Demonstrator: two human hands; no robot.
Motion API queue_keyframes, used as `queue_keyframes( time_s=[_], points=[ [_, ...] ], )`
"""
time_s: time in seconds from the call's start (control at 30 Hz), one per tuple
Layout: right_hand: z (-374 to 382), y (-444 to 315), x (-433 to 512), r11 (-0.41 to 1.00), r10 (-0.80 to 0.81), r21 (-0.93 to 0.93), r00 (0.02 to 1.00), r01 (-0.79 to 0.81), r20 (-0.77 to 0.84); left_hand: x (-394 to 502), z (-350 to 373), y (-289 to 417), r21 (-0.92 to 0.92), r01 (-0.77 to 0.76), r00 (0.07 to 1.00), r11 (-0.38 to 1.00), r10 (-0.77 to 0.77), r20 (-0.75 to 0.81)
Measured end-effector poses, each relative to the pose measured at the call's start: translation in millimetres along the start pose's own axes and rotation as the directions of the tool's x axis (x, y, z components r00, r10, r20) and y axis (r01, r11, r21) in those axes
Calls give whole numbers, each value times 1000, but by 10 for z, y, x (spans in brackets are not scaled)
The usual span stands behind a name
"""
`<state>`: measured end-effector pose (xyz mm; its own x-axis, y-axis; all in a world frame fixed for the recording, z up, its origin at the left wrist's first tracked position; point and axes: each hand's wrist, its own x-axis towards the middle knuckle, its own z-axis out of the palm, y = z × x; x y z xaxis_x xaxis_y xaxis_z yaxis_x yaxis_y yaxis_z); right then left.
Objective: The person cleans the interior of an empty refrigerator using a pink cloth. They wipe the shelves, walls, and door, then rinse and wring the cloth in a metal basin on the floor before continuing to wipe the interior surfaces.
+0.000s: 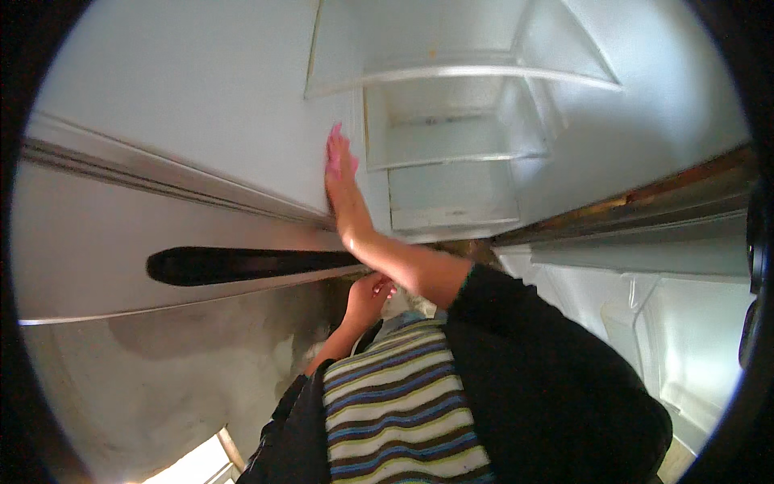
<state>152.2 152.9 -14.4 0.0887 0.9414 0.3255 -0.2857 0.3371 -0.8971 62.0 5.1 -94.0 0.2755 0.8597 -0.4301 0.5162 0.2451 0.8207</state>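
Observation:
My right hand (340, 164) presses a pink cloth (334, 144) flat against the white left inner wall (242, 103) of an open refrigerator. The cloth shows around my fingers. Just right of it are the glass shelves (453, 158) of the cabinet, with a lower compartment (453, 190) beneath them. My left hand (366, 296) is low in front of my body, below my right forearm. Its fingers curl inward and are partly hidden, so whether it holds something is unclear.
A closed white door with a long black recessed handle (242, 266) adjoins the opening on the left. At the right, the open refrigerator door (683, 327) shows its moulded inner side. A stained grey wall (193, 357) lies at the lower left.

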Motion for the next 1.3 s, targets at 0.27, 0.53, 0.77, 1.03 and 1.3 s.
queue_keyframes(
  time_s=[0.27,0.53,0.77,1.03,1.3],
  points=[
    [-1104,-865,-79,965,3,262,991,33,-136,356,146,317,-99,-237,969,966,243,45],
    [-2490,-1663,856,115,-239,-969,941,-217,-239,350,282,556,-105,-353,934,930,356,17],
    [-786,-1077,833,-167,-29,-898,908,407,417,316,334,381,-39,-362,931,932,363,31],
    [-2512,-1216,1032,-311,32,-819,867,482,498,296,281,316,-55,-359,933,932,359,-16],
    [-2820,-862,2183,-395,174,-918,977,-44,-121,309,347,128,-94,-317,946,944,307,-105]
  ],
)
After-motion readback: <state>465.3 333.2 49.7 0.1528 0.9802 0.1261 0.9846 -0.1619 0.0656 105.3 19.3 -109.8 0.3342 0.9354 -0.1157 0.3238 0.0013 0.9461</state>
